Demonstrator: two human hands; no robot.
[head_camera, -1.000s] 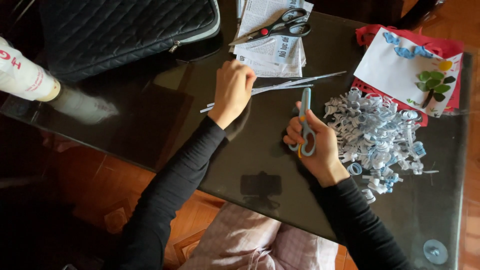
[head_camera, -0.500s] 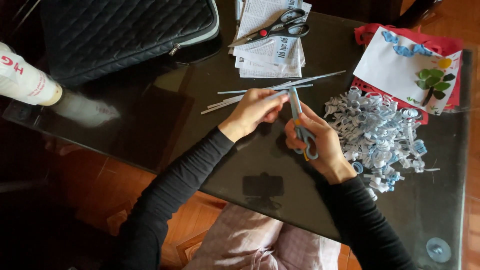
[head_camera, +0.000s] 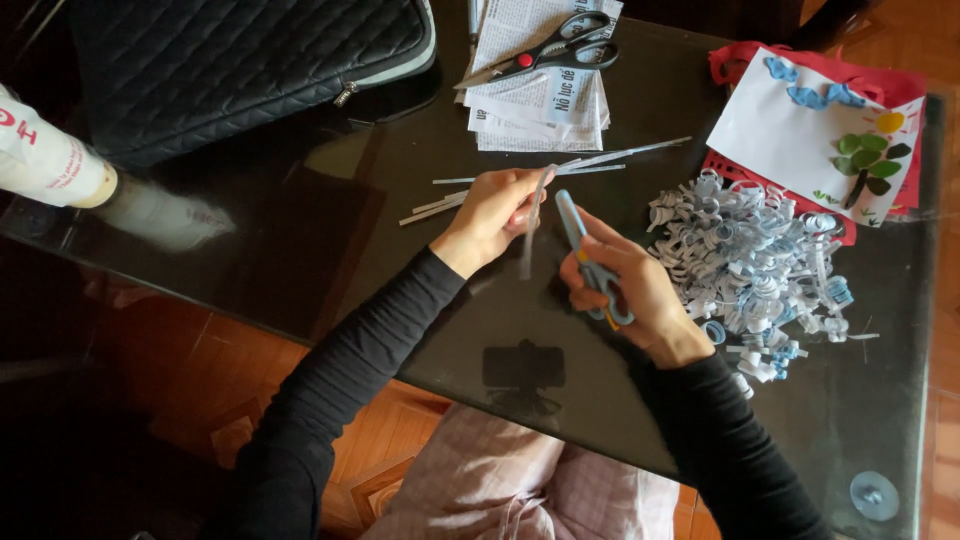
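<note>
Paper strip (head_camera: 530, 225): since a second ago, lifted off the glass table (head_camera: 300, 250) and now pinched in the closed left hand (head_camera: 495, 215), hanging upright over the table. Narrow, pale, straight, uncurled. Small blue scissors (head_camera: 590, 262): gripped in the right hand (head_camera: 630, 290), blades shut, just beside the strip. Pile of curled strips (head_camera: 750, 260): at the right.

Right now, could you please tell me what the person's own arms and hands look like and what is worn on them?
Both arms wear long, close-fitting black sleeves that end at the wrists. The left hand and the right hand are bare: no gloves, and no rings, watch or bracelets can be seen. The sleeves are plain, with no visible markings.
</note>
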